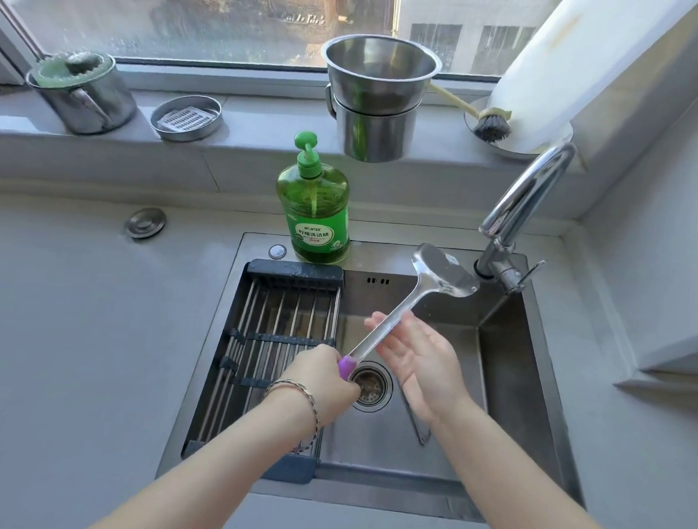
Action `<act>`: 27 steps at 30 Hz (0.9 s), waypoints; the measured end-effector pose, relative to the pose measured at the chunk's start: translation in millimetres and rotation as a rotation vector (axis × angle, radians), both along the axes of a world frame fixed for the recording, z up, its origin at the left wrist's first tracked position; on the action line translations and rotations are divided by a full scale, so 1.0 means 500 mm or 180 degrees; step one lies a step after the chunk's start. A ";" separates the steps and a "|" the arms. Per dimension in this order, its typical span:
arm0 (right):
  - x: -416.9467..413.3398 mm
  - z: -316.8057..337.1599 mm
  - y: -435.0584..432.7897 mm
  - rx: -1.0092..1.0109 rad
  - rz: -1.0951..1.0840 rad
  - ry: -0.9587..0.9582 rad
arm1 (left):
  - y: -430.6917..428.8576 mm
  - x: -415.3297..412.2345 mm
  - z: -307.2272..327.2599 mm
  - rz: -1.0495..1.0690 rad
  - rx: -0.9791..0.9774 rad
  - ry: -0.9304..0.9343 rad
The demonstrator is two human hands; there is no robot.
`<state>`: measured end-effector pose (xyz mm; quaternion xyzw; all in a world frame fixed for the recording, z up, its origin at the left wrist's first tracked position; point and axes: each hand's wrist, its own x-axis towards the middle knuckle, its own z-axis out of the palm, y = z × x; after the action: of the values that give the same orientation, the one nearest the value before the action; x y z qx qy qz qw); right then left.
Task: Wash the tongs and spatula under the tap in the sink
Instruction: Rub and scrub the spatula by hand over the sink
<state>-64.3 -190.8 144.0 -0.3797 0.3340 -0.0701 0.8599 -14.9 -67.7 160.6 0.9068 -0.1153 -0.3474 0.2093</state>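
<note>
Curled around the purple end of the spatula's (pixel 380 334) handle, the left hand (pixel 321 380) grips it firmly from above, a thin bracelet (pixel 292 386) on its wrist. The right hand (pixel 419 357) is spread open, palm turned toward the metal shaft, with its straight fingers (pixel 380 322) touching the shaft about halfway up and not closing around it. Held this way, the spatula slants up and to the right over the sink (pixel 508 353), its flat steel blade raised near the back right corner, just beside the base of the tap (pixel 524 196). Whether water is running cannot be told. Directly below the two hands is the round drain strainer (pixel 369 386) in the sink floor. A dark-framed wire draining rack (pixel 279 321) spans the left part of the sink, and the left forearm crosses over its near end. A green pump bottle of dish soap (pixel 315 214) stands upright on the sink's back rim. A round metal cap (pixel 145 222) sits in the grey counter to the left. On the window ledge behind stand two stacked steel pots (pixel 378 100), a shallow metal soap dish (pixel 187 118), a lidded steel mug (pixel 85 92) at the far left, and a dish brush (pixel 490 126) resting in a white dish at the right.
</note>
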 end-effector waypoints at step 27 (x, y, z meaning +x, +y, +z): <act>0.025 0.021 0.024 -0.0059 -0.0919 0.0622 | -0.029 -0.029 0.017 -0.0503 0.0191 -0.0379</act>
<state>-51.6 -178.8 154.3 -0.3406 0.4663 -0.1587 0.8008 -29.2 -82.3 169.3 0.9197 -0.1882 -0.3116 0.1469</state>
